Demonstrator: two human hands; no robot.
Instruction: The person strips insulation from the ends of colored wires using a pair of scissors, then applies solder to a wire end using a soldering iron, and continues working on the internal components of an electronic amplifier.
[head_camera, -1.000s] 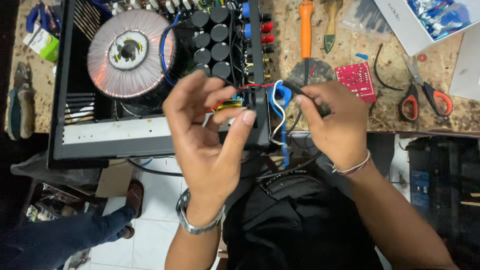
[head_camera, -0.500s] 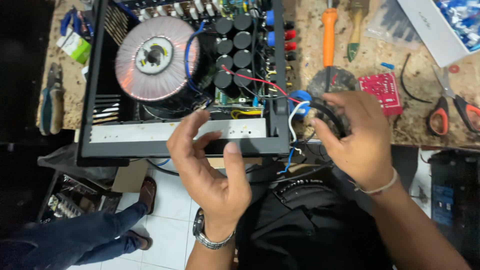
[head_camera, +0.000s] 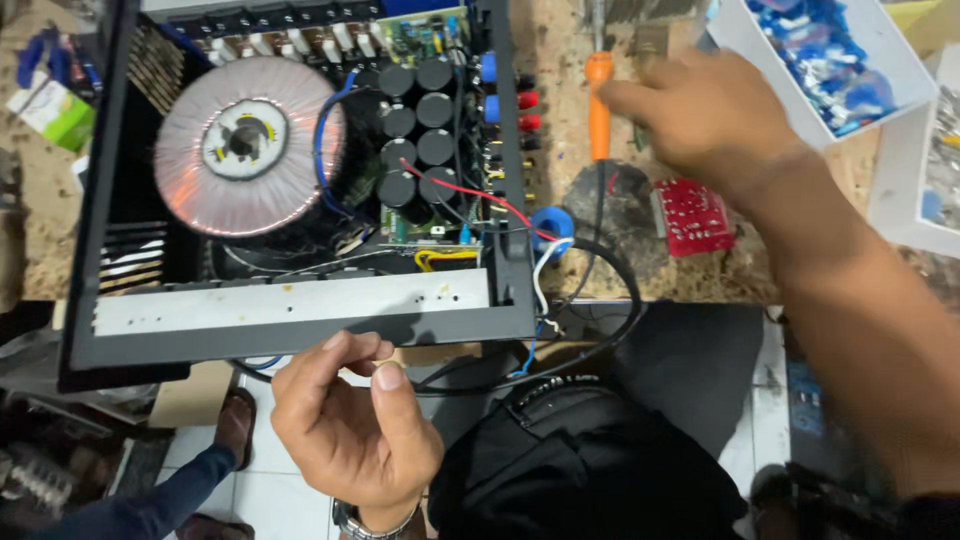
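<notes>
Right hand (head_camera: 715, 115) has reached, fingers loose, onto the orange screwdriver (head_camera: 598, 105), tip hidden; left hand (head_camera: 350, 420) pinches something unclear.

Amplifier chassis (head_camera: 300, 325): matt black painted metal, front rail bare brushed metal. Toroidal transformer (head_camera: 245, 145): glossy translucent tape wrap. Capacitors (head_camera: 418, 130): smooth black plastic sleeves. Screwdriver (head_camera: 598, 105): glossy orange plastic handle. Workbench (head_camera: 590, 260): rough, speckled chipboard. Parts tray (head_camera: 770, 60): smooth white plastic.
</notes>
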